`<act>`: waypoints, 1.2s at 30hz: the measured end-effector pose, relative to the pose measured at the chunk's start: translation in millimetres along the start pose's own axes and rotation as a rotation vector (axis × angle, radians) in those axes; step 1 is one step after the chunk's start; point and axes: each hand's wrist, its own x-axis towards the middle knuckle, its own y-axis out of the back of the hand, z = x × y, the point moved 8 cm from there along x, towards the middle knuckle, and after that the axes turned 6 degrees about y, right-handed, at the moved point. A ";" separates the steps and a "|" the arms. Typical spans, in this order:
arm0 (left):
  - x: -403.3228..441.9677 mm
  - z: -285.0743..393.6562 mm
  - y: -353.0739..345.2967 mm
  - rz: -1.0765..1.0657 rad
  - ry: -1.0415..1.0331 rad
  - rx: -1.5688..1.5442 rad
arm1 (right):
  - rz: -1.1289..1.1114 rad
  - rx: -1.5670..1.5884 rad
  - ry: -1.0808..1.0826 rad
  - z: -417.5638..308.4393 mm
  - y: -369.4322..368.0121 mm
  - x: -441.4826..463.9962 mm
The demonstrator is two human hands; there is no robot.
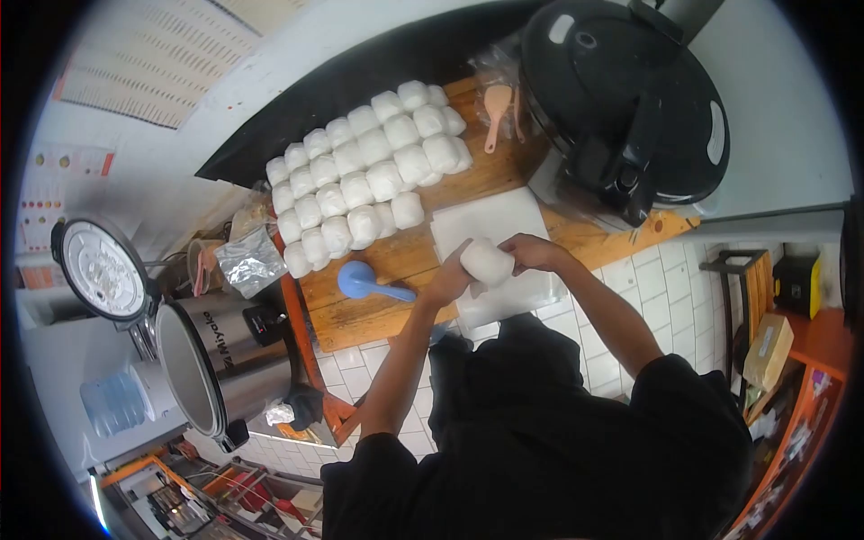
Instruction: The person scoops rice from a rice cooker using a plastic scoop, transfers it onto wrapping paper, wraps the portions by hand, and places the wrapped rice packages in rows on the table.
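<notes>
Between my two hands is a rounded white wrapped parcel [487, 262], its contents hidden. My left hand [454, 275] is closed around its left side. On the right, my right hand [531, 253] pinches the edge of the wrapping. Directly beneath lies a stack of white wrapping sheets [490, 212] on the wooden table [346, 324]. Many similar white parcels [357, 187] stand in packed rows toward the back of the table. A blue rice scoop [367, 281] rests to the left of my left hand.
A large black-lidded cooker [621, 99] stands at the back right, beside a peach-coloured rice paddle [496, 112]. To the left, a steel Miyako cooker [225, 360] has its lid [101, 268] raised. Crumpled foil [256, 261] sits near the table's left edge. A shelf [814, 346] stands at far right.
</notes>
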 end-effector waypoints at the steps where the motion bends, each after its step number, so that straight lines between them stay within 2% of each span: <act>1: -0.8 -3.3 3.0 0.017 -0.013 0.002 | -0.008 -0.017 0.011 -8.5 0.2 0.3; 3: -5.0 -14.1 19.7 0.192 -0.042 0.070 | 0.381 -0.083 0.046 -21.0 25.8 -6.1; 4: -6.0 -17.0 25.9 0.212 -0.047 0.067 | 0.406 0.174 0.107 -25.0 23.4 -2.7; 5: -6.4 -22.3 30.4 0.253 -0.011 0.277 | 0.392 0.164 0.108 -25.7 18.0 -0.9; 6: -8.2 -25.5 32.0 0.285 0.031 0.487 | 0.306 0.142 0.146 -46.7 -1.4 -6.4; 7: -13.3 -15.4 30.4 0.290 0.036 0.484 | 0.225 0.123 0.185 -66.4 -21.9 -12.6; 8: -19.4 -3.2 31.4 0.287 0.154 0.304 | 0.235 -0.192 0.206 -81.9 -34.6 -17.3; 9: -24.1 2.1 31.8 0.281 0.267 0.124 | 0.236 -0.195 0.213 -81.8 -35.6 -15.4; 11: -27.8 14.3 37.6 0.290 0.231 0.114 | 0.181 0.181 0.255 -75.5 -40.7 -4.0; 13: -27.8 14.6 43.3 0.309 0.201 0.092 | 0.146 0.180 0.341 -79.1 -40.3 1.3; 15: -33.6 20.4 43.5 0.397 -0.025 0.191 | -0.065 0.422 0.297 -73.7 -58.8 1.6; 16: -35.2 17.5 45.8 0.401 -0.024 0.189 | -0.070 0.421 0.296 -75.9 -62.1 -0.8; 18: -60.0 63.7 31.4 0.414 -0.663 0.600 | -0.171 0.582 0.210 -76.4 -79.4 -9.9; 19: -65.4 65.3 33.7 0.420 -0.663 0.601 | -0.176 0.579 0.210 -73.8 -85.0 -11.0; 21: -73.1 59.2 16.1 0.187 -0.645 0.818 | -0.409 0.530 0.146 -66.6 -115.3 -16.4; 22: -71.6 47.5 11.0 0.074 -0.562 0.927 | -0.484 0.564 0.065 -64.2 -126.9 -18.9; 23: -75.5 46.8 11.6 0.079 -0.561 0.926 | -0.488 0.560 0.063 -58.4 -133.7 -18.5; 25: -88.7 55.0 18.2 0.196 -0.594 0.961 | -0.335 1.013 -0.021 -31.2 -144.0 -2.1; 26: -92.8 51.8 17.6 0.201 -0.588 0.963 | -0.475 1.156 0.034 -13.2 -157.2 17.2; 27: -92.5 47.5 29.5 0.400 -0.466 1.015 | -0.482 1.155 0.030 -17.2 -170.3 17.2; 28: -94.7 43.0 42.2 0.601 -0.341 1.060 | -0.189 1.081 0.095 -22.0 -166.1 26.8; 29: -96.8 38.2 40.0 0.611 -0.337 1.061 | 0.099 0.992 0.157 -28.6 -155.6 30.4; 31: -108.7 20.0 50.0 0.755 -0.228 0.975 | 0.135 0.913 0.215 -41.9 -153.5 44.9; 32: -116.1 11.0 48.9 0.761 -0.222 0.981 | 0.162 0.913 0.231 -42.1 -146.3 57.4; 34: -143.8 -17.5 60.3 0.872 -0.191 0.532 | 0.143 0.999 0.257 -42.0 -133.3 85.2; 35: -157.2 -28.5 57.5 0.880 -0.185 0.533 | 0.134 0.998 0.254 -42.4 -130.0 102.6; 36: -173.1 -44.9 58.2 0.920 -0.103 0.487 | 0.236 0.851 0.317 -42.1 -117.5 120.6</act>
